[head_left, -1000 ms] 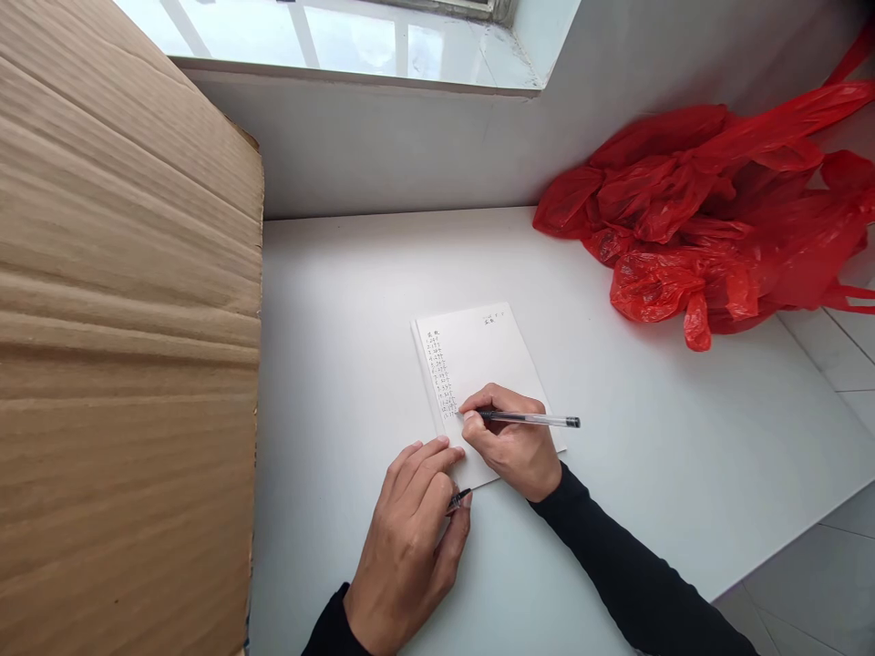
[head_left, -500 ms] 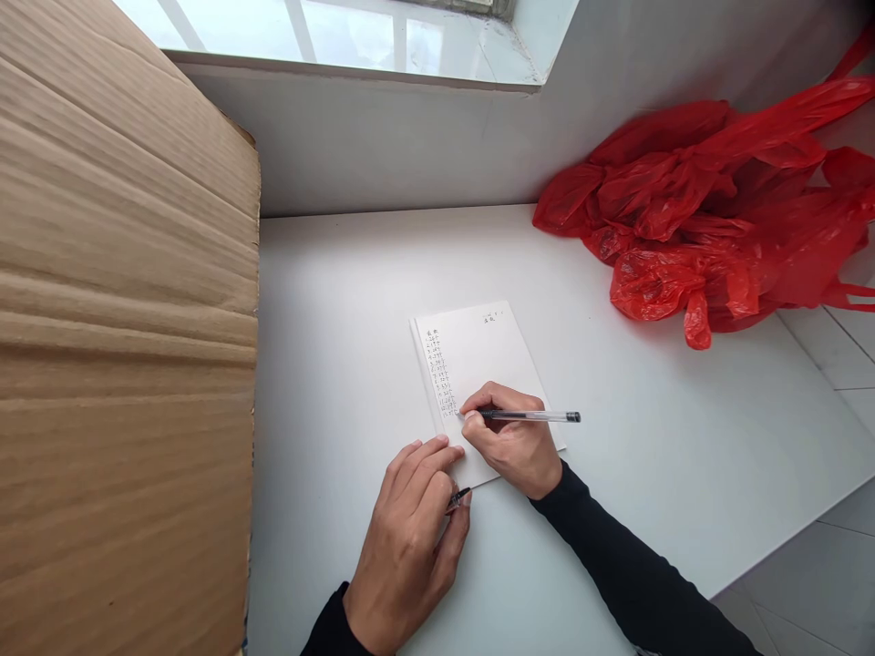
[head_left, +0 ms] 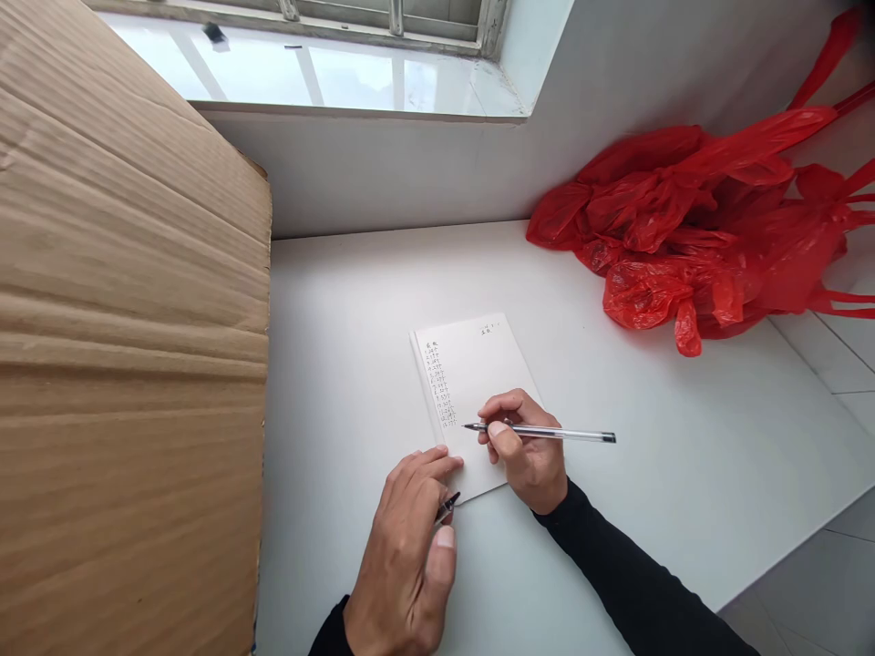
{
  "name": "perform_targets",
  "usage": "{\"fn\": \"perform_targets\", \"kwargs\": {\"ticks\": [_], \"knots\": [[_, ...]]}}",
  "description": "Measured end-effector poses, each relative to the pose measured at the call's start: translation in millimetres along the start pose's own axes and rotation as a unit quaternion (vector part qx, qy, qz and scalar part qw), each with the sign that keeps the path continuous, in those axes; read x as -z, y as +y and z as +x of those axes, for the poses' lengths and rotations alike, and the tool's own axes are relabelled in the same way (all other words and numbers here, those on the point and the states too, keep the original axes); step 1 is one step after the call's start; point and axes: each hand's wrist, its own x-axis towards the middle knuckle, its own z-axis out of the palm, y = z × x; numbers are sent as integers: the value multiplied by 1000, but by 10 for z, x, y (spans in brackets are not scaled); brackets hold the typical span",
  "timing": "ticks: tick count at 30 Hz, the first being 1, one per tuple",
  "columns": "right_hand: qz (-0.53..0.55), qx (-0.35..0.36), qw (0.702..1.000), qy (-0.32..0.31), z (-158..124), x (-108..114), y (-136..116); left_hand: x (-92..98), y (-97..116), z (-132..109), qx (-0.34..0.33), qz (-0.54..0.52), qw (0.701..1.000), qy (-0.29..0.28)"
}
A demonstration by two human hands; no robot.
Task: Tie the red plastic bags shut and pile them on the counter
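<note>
One flat white table (head_left: 342, 346), cut off below, had open room along its right edge. One brown corrugated cardboard panel (head_left: 137, 364), also cropped, blocked its left side. Crumpled red plastic bagging (head_left: 684, 219), uncountable, ran off right. One white rectangular notebook (head_left: 488, 374) lay mid-table, its handwriting too small to read. The left hand (head_left: 410, 538) rested fingers on its lower-left edge; the right hand (head_left: 530, 456) was clamped on one slim clear pen (head_left: 574, 435) above the page. Whether the left gripped one small black cap-like piece (head_left: 447, 507), half hidden, was unclear.
</note>
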Motion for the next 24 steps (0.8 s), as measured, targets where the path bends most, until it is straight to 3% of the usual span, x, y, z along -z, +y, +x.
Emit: {"fn": "perform_targets", "kwargs": {"ticks": [4,8,15,20,24], "knots": [[97,14,995,0,-105,7,-35,-13,-24,-20,40,-25,996,71],[143,-13,989,-41,-176,-12,-69,-71,-57,0,35,9,992,120],[123,-40,990,-63,-147,-40,-64,-92,-85,25,21,30,992,121],[87,-74,982,-152,-136,-43,-83,-76,-76,36,-14,38,994,102],[128,-80,969,-194,-161,-31,-86,-44,-64,41,-46,38,996,72]]}}
